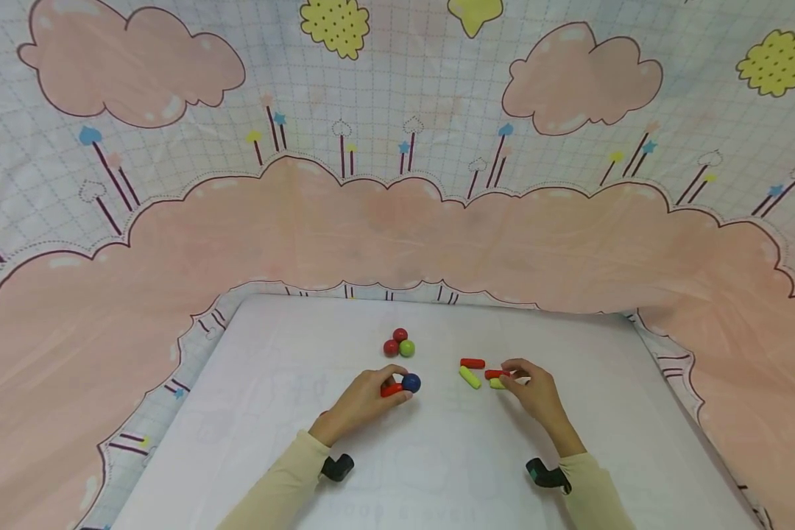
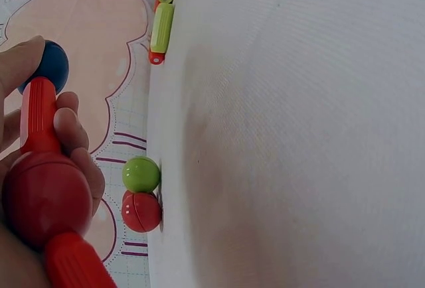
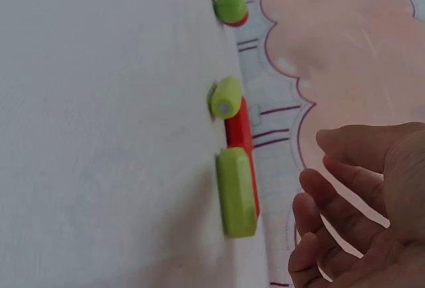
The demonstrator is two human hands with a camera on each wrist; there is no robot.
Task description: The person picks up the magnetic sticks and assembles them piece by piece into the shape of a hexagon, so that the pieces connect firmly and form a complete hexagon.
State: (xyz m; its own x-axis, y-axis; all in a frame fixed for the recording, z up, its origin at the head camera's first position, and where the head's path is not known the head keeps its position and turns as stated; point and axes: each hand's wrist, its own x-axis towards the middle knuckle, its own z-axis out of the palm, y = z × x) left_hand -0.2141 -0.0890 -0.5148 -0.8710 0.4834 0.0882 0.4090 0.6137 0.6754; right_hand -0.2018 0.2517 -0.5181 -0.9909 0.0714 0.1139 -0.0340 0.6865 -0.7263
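My left hand [image 1: 363, 399] grips a joined chain of toy pieces. In the left wrist view the chain runs from a blue ball [image 2: 58, 68] through a red rod [image 2: 38, 119] to a red ball [image 2: 48, 198], with a second red rod [image 2: 78, 265] below it. The thumb lies on the blue ball and the fingers curl behind the first rod. My right hand [image 1: 539, 397] is beside the loose rods, its fingers loosely bent and nothing between them in the right wrist view. Nearest to it are a red rod [image 1: 495, 375] and a yellow-green rod [image 3: 237, 193].
Farther left lie another red rod [image 1: 472, 364] and another yellow-green rod [image 1: 470, 377]. Two red balls [image 1: 390, 348] and a green ball [image 1: 407, 348] sit clustered toward the back of the white table [image 1: 437, 471]. Printed cloth [image 1: 397, 235] hangs behind.
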